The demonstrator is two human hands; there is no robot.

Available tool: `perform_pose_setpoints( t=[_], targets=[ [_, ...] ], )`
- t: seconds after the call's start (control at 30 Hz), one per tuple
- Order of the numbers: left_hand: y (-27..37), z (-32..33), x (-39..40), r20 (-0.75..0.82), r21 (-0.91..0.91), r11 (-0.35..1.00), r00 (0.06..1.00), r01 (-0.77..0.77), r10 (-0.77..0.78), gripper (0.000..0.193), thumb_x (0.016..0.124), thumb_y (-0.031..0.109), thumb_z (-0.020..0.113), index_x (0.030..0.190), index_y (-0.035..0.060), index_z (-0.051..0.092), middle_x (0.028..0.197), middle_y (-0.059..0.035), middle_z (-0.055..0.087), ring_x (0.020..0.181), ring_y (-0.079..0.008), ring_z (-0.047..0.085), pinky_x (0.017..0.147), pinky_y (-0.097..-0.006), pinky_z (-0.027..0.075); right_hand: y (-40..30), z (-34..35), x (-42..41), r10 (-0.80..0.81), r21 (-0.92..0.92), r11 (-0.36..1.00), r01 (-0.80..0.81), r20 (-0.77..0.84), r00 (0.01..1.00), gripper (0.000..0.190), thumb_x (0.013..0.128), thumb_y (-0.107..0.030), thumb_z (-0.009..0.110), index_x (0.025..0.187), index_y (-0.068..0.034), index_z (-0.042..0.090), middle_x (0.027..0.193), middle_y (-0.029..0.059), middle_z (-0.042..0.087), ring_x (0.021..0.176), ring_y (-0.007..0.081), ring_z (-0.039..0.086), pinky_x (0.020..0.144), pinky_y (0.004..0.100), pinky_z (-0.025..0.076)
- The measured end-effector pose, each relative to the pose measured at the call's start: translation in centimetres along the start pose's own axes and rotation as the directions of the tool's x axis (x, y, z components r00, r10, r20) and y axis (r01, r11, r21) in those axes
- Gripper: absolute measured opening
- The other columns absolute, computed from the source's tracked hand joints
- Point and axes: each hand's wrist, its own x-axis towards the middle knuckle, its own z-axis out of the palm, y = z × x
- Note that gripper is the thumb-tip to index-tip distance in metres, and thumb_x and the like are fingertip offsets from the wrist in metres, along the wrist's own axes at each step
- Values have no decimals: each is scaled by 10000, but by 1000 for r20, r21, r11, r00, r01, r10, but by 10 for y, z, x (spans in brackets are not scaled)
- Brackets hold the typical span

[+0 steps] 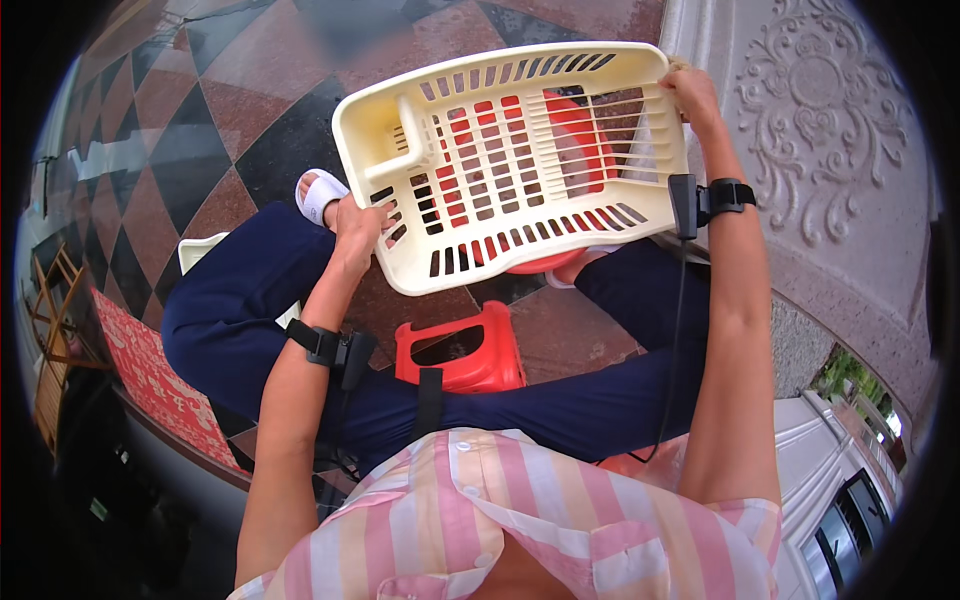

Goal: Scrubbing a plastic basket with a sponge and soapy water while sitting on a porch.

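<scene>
A cream plastic dish rack (420,274) with slotted sides and a corner compartment is held tilted above the floor, between my knees. My left hand (362,223) grips its near left edge, with fingertips showing through the side slots. At the far right corner my right hand (691,94) is closed on the rim, next to a small tan bit of something that I cannot make out. Through the rack's slots a round red plastic item (574,127) shows beneath it; most of it is hidden.
A red plastic stool (457,349) stands between my legs. To the right is a carved stone panel (817,82). A red mat (161,375) and a folding wooden chair (56,322) are at the left. Part of a pale container (196,251) shows beside my left leg. The floor is tiled.
</scene>
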Motion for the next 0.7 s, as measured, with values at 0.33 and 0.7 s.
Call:
perform_pose_setpoints(
  t=[0.33, 0.7],
  targets=[
    [1, 12, -8, -85, -17, 997, 994, -69, 67, 560, 670, -76, 396, 1221, 16, 423, 1075, -140, 538, 801, -214, 550, 542, -328, 523, -3, 24, -40, -604, -391, 796, 462, -553, 574, 371, 737, -280, 679, 1044, -87, 599, 902, 94, 555, 783, 240, 580, 696, 342, 476],
    [-14, 5, 7, -66, 47, 993, 992, -104, 107, 219, 769, 17, 566, 982, -32, 580, 694, -93, 597, 578, -182, 554, 519, -316, 433, -101, 218, -136, -652, -298, 653, 696, 246, 717, 327, 730, -29, 603, 1048, -45, 527, 1023, 146, 560, 934, 297, 588, 772, 367, 499]
  ],
)
